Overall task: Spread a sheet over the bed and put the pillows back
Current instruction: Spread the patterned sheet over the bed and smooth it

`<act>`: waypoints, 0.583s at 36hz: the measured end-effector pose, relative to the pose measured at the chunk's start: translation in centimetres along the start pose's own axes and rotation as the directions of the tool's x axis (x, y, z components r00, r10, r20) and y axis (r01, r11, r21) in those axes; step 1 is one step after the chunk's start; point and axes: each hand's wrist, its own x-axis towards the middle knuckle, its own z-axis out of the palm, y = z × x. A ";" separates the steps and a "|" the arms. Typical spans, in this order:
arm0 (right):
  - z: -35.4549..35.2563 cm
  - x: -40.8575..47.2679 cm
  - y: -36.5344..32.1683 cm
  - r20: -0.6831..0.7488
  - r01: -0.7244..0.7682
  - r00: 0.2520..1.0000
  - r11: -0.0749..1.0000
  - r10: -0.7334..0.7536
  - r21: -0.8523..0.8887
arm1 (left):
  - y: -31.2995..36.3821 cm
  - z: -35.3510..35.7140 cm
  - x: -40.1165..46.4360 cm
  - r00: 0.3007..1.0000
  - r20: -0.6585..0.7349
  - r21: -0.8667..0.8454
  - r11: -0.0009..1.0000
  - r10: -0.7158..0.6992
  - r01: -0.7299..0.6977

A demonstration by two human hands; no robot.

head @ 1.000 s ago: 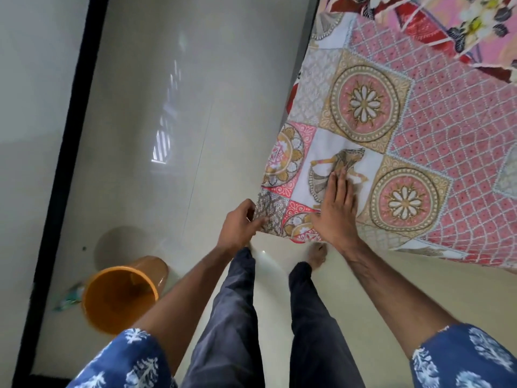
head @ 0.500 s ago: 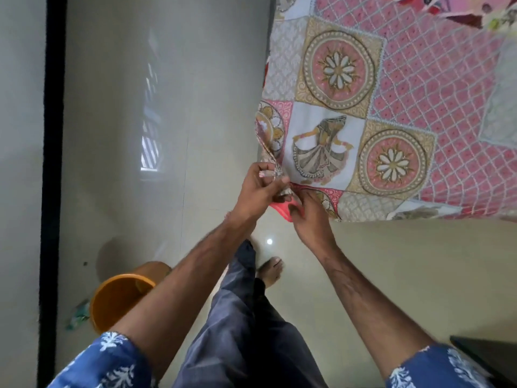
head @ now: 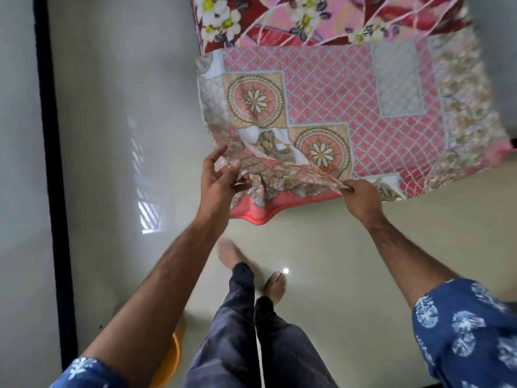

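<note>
A pink patterned sheet (head: pixel 349 102) with gold medallions covers the near end of the bed. Beyond it lies a red and pink floral cloth (head: pixel 307 18). I hold the sheet's near edge lifted off the bed. My left hand (head: pixel 218 180) grips the bunched corner, with thumb and some fingers spread. My right hand (head: pixel 361 197) pinches the same hem further right. A coral border hangs folded below between my hands. No pillows are in view.
Glossy pale floor tiles (head: pixel 126 135) stretch to the left of the bed, bounded by a black strip (head: pixel 50 163). An orange bucket (head: pixel 170 357) peeks out behind my left forearm. My bare feet (head: pixel 275 284) stand just short of the bed.
My hands have moved apart along the sheet's hem and lifted it, so the corner now folds up and its coral border shows. The view has tilted toward the bed.
</note>
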 end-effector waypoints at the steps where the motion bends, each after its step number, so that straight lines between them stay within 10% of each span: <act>1: -0.8 -0.3 0.0 0.008 0.018 1.000 1.000 -0.018 -0.008 | -0.2 0.4 -0.4 0.998 -0.053 -0.026 0.999 -0.043 0.041; 7: -3.6 -1.6 -1.0 -0.049 0.084 0.995 0.996 -0.085 -0.024 | -3.8 3.1 -3.8 0.935 -0.259 0.024 0.966 -0.241 0.256; 12: -5.3 -2.7 -2.1 -0.062 0.107 0.992 0.994 -0.105 0.020 | -7.9 7.1 -8.4 0.910 -0.021 0.145 0.900 -0.413 0.412; 16: -5.6 -3.4 -1.8 -0.063 0.180 0.982 0.984 -0.180 -0.002 | -10.6 11.2 -10.3 0.750 0.212 0.199 0.779 -0.627 0.595; 21: -6.1 -4.0 -0.7 -0.079 0.249 0.965 0.968 -0.251 -0.029 | -10.7 15.2 -7.2 0.801 0.278 0.047 0.840 -0.530 0.540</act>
